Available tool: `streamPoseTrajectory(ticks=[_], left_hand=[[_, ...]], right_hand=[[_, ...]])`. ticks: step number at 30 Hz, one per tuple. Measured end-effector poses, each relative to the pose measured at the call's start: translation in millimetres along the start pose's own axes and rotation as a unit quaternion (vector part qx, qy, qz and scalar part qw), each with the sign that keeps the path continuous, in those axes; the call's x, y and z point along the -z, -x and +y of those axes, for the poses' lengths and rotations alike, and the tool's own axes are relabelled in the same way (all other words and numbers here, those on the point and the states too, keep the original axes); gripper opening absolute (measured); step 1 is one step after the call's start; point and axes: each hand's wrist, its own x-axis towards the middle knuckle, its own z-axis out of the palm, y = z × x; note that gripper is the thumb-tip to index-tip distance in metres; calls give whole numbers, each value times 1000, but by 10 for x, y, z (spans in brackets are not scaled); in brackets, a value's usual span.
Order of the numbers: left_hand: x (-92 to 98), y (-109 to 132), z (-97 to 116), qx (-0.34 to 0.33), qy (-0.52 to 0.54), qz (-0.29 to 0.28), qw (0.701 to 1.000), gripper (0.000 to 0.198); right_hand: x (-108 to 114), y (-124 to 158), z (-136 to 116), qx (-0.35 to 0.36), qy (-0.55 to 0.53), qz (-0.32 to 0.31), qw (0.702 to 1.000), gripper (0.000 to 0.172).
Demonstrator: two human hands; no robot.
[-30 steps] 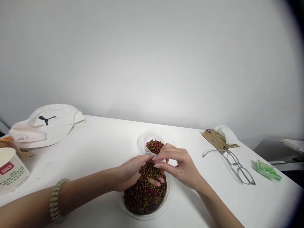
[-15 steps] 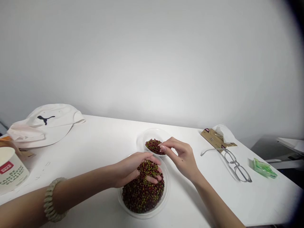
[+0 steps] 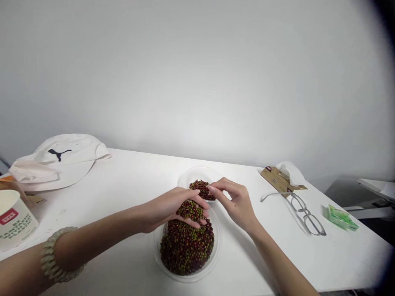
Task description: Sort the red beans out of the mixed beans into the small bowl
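My left hand (image 3: 165,207) is cupped palm up over the large clear bowl (image 3: 217,255), holding a handful of mixed red and green beans (image 3: 190,209). Below it, a heap of the same beans (image 3: 187,250) fills much of that bowl. Just behind stands a smaller clear bowl (image 3: 204,169) with a lower pile of red and green beans (image 3: 201,187). My right hand (image 3: 236,202) hovers at the small bowl's right side, thumb and forefinger pinched together. Whatever may be between those fingertips is too small to make out.
To the left lie a white cap (image 3: 72,154) and a paper cup (image 3: 15,224). On the right are eyeglasses (image 3: 305,211), a brown tissue packet (image 3: 276,179) and a green plastic wrapper (image 3: 341,218). A wall (image 3: 197,82) rises behind the white table (image 3: 132,176).
My left hand has lifted out of the large bowl's heap and moved slightly away from me, now carrying beans in its palm. The right hand's pinch has stayed nearly in place.
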Motion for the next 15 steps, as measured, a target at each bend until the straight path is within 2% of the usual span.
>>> streamPoseTrajectory(ticks=[5, 10, 15], left_hand=[[-65, 69, 51, -12, -148, 4, 989, 43], [-97, 151, 116, -33, -238, -36, 970, 44], [-105, 241, 212, -105, -400, -83, 907, 30]], right_hand=[[-2, -1, 0, 8, 8, -5, 1000, 17], [-6, -8, -13, 14, 15, -6, 1000, 16], [-3, -9, -29, 25, 3, -39, 999, 13]])
